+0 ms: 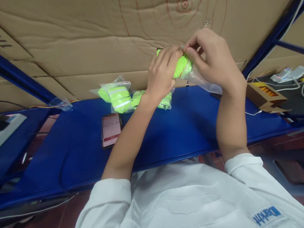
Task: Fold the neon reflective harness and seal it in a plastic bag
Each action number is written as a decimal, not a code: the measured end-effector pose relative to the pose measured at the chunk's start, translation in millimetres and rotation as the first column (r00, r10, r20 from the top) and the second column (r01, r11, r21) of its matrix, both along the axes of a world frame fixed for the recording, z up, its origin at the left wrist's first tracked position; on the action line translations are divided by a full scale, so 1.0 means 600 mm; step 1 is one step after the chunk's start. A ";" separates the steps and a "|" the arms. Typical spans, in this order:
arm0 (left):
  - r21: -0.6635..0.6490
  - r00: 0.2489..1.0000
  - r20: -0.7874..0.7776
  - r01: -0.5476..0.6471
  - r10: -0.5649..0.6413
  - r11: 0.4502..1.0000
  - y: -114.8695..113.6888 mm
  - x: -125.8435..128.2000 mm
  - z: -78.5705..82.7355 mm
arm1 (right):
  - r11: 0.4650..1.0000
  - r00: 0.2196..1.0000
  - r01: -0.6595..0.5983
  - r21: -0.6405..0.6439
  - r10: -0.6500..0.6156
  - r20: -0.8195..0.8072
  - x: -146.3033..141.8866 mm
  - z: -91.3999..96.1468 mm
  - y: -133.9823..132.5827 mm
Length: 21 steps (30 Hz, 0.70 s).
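Note:
A folded neon-yellow reflective vest [182, 67] is raised above the blue table, partly inside a clear plastic bag [201, 81]. My left hand [161, 68] is wrapped over the vest from the left, its fingers bent across the top. On the right, my right hand [211, 58] pinches the bag near its upper edge, thumb against fingers. Below lie packed vests: one bagged vest [119, 97] with pale stripes at the left, and another bagged vest [165, 101] partly hidden behind my left forearm.
The narrow blue table [175, 133] runs against a cardboard wall [85, 52]. A phone [111, 130] with a lit screen lies left of my forearm. Further left is a clear plastic cup [60, 103]. An open small cardboard box [265, 94] and white cables stand at the right.

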<state>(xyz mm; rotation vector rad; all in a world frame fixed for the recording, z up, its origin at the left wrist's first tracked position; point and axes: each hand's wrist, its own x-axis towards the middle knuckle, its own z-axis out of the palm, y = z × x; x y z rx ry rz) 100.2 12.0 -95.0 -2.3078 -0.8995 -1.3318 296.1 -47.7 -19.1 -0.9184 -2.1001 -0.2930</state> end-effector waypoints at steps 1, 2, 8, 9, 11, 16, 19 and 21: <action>0.010 1.000 0.005 0.001 -0.001 1.000 0.000 0.000 -0.001 | 1.000 1.000 -0.014 0.003 0.014 -0.018 0.004 0.001 -0.002; 0.019 1.000 0.008 -0.002 0.001 1.000 -0.002 0.000 -0.001 | 1.000 0.999 -0.021 0.006 0.021 -0.051 0.008 0.002 -0.005; 0.098 0.997 -0.032 -0.064 0.068 0.993 -0.029 -0.001 0.012 | 0.979 0.964 0.182 -0.092 -0.196 -0.178 0.007 0.012 -0.021; 0.108 0.996 -0.045 -0.072 0.077 0.992 -0.034 0.000 0.013 | 0.973 0.952 0.209 -0.094 -0.224 -0.209 0.002 0.013 -0.024; 0.097 0.995 -0.054 -0.082 0.088 0.992 -0.039 0.004 0.014 | 0.966 0.928 0.243 -0.084 -0.257 -0.271 -0.008 0.013 -0.030; -0.023 0.996 -0.050 -0.070 0.069 0.997 -0.030 0.006 0.011 | 0.944 0.941 0.181 -0.277 -0.248 -0.231 -0.007 0.011 -0.036; -0.010 0.995 -0.066 -0.076 0.075 0.997 -0.022 0.003 0.010 | 0.931 0.939 0.080 -0.357 -0.190 -0.286 0.005 0.007 -0.019; -0.010 0.994 -0.073 -0.078 0.078 0.997 -0.022 0.003 0.011 | 0.946 0.929 0.074 -0.315 -0.180 -0.324 0.007 0.005 -0.005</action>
